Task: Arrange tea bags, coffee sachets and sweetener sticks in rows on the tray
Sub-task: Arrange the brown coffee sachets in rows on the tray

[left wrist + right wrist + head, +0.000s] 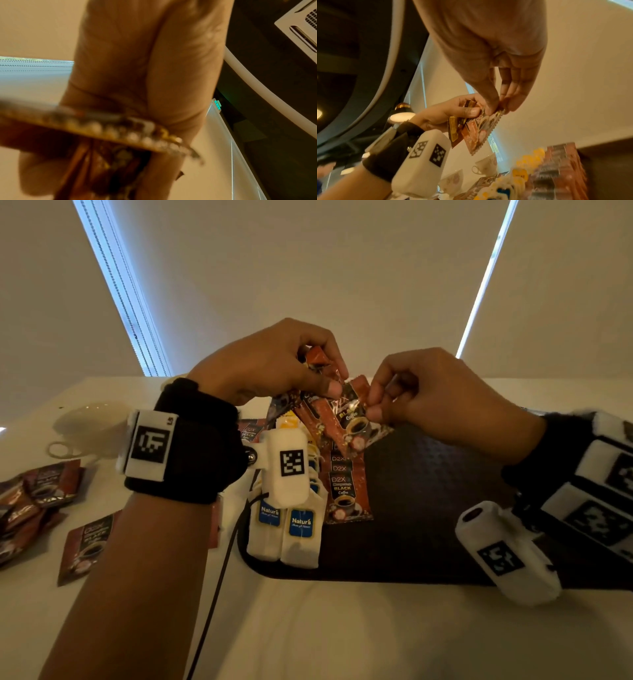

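Below your fingers the pale counter (308, 628) carries a dark tray (428, 508) with a textured floor. On the tray, under your left wrist, white tea bags (301, 529) with blue tags lie overlapped in a row running away from you, their long axes along that line. Just to the right of them a row of coffee sachets (346, 498) runs the same way, print upright toward you, overlapped like shingles. Yellow sweetener sticks (291, 422) show at the far end of the tea row, mostly hidden. A white cup (89, 426) stands to the left of your left hand, and loose sachets (44, 491) lie on the counter nearer you.

Your left hand (270, 364) is curled around a fan of sachets (318, 412) held above the tray. Your right hand (442, 402) pinches the top edge of one sachet (356, 422) between thumb and fingers (513, 102); it hangs with its long axis sloping down toward the tray.
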Motion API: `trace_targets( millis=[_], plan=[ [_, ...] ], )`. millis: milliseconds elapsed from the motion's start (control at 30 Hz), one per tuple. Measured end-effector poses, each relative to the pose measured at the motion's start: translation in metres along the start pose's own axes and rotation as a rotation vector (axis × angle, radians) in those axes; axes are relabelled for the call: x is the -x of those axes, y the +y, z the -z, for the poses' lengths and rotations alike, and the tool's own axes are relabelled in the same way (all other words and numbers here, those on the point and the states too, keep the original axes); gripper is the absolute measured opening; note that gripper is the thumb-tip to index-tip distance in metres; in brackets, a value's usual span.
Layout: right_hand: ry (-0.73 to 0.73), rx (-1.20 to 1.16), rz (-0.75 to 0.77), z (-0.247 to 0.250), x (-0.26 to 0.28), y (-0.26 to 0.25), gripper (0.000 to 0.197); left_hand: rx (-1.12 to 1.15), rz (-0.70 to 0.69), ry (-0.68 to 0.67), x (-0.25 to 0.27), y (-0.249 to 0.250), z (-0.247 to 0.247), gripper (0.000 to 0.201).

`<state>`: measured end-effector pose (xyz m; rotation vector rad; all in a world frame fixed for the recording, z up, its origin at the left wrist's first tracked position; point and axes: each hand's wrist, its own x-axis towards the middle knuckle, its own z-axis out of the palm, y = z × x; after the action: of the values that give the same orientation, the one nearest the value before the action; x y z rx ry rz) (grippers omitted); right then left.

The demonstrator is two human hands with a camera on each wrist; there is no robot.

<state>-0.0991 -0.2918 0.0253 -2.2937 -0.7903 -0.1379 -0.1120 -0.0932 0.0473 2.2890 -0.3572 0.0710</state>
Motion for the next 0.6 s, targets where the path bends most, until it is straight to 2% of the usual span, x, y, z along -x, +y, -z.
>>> trace_targets(
  millis=[100, 167, 300, 600],
  plan=[
    [-0.164, -0.155, -0.122, 0.004, 0.008, 0.008, 0.014, 0.002, 0.003, 0.112, -0.001, -0.004, 0.003, 0.014],
    [-0.313, -0.165, -0.23, 0.002, 0.015, 0.015, 0.015, 0.02, 0.016, 0.189, -0.002, -0.007, 0.005, 0.015],
    [-0.532, -0.131, -0.39, -0.007, 0.027, 0.029, 0.016, 0.041, 0.038, 0.21, -0.002, -0.009, 0.007, 0.016],
    [-0.646, -0.223, -0.499, -0.027, 0.016, 0.035, 0.015, 0.005, 0.05, 0.17, -0.003, -0.008, 0.004, 0.016]
  ],
)
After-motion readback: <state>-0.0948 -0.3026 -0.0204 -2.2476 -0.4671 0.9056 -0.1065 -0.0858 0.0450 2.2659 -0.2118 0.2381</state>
